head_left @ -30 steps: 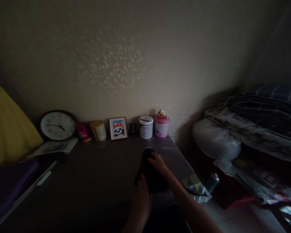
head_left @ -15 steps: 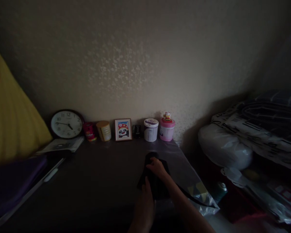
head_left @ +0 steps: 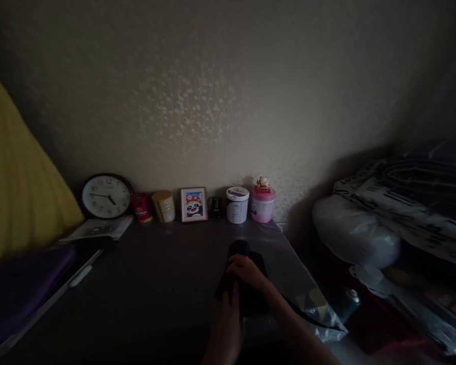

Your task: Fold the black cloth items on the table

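Observation:
A dark black item that looks like folded cloth [head_left: 256, 299] lies at the right part of the table, too dim to name more exactly. A thin black strap [head_left: 307, 317] trails from its side toward the table's right corner. Across the middle of the cloth, my right hand [head_left: 247, 271] bends its fingers down and grips it. My left hand [head_left: 230, 314] is nearer to me, its fingers stretched forward and slightly apart on the cloth's left side.
Along the wall stand a clock [head_left: 106, 196], a red can [head_left: 142, 208], a yellow container [head_left: 163, 206], a framed panda picture [head_left: 194, 205], a white tub [head_left: 237, 205] and a pink tub [head_left: 263, 210]. A purple case [head_left: 26, 289] is at left. Bags [head_left: 357, 233] crowd the right.
My right hand has slid slightly toward me on the black cloth, and its fingers lie lower. The left hand's fingers have shifted a little to the right. The view has moved slightly.

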Demonstrator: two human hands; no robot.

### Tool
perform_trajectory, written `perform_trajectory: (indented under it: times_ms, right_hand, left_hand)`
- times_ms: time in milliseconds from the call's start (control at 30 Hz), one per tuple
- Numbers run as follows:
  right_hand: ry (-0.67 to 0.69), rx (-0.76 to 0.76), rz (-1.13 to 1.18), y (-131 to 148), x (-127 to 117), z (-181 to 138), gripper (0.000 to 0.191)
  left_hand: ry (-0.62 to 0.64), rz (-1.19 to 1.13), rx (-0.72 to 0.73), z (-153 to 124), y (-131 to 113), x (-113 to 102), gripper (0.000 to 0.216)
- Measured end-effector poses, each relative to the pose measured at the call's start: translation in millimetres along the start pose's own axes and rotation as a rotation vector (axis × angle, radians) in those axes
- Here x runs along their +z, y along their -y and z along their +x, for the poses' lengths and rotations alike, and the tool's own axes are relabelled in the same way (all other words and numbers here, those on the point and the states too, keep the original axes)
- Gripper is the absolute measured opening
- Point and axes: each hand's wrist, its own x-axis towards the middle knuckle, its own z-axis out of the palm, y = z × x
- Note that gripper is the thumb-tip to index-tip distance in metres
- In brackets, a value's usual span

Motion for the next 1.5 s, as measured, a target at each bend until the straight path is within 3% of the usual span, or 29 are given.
perform_trajectory:
  times_ms: [100, 267, 467, 667, 900, 1033, 1133, 1333, 1500]
  right_hand:
    - [-0.014, -0.13, 0.116, 2.9, -1.0, -16.1, 0.022]
    - [-0.276, -0.314, -0.009, -6.8, -0.1, -41.5, 0.024]
    - [-0.274, -0.456, -0.215, -26.7, 5.7, -37.5, 0.024]
    - [-0.183, -0.423, -0.356, -39.6, 3.8, -5.0, 0.027]
    - [-0.248, -0.219, -0.481, -61.2, -7.1, 50.8, 0.03]
    - [-0.478, -0.17, -0.544, -60.3, -7.3, 42.0, 0.032]
    - [-0.528, -0.218, -0.517, -50.1, 6.1, 10.9, 0.032]
    - [-0.19, -0.338, -0.446, -12.7, 36.6, -48.4, 0.03]
    - [-0.098, -0.373, -0.434, -2.6, 45.3, -65.8, 0.029]
  left_hand:
    - [-0.019, -0.004, 0.014, 0.1, 1.6, 2.4, 0.071]
    - [0.049, 0.03, -0.001, 0.0, 3.4, 7.6, 0.063]
    - [0.102, 0.088, -0.021, -0.7, 4.7, 13.1, 0.054]
    - [0.044, 0.071, -0.016, 0.2, 5.9, 12.8, 0.051]
    - [0.075, 0.079, -0.028, -0.4, 6.3, 10.1, 0.051]
    - [0.028, 0.065, -0.03, -0.4, 10.3, 19.7, 0.052]
    - [-0.067, 0.037, -0.014, 0.0, 13.0, 29.9, 0.05]
    - [-0.156, -0.221, -0.005, 1.9, 19.9, 25.8, 0.055]
    - [0.026, -0.454, 0.009, -3.0, 37.3, -4.0, 0.068]
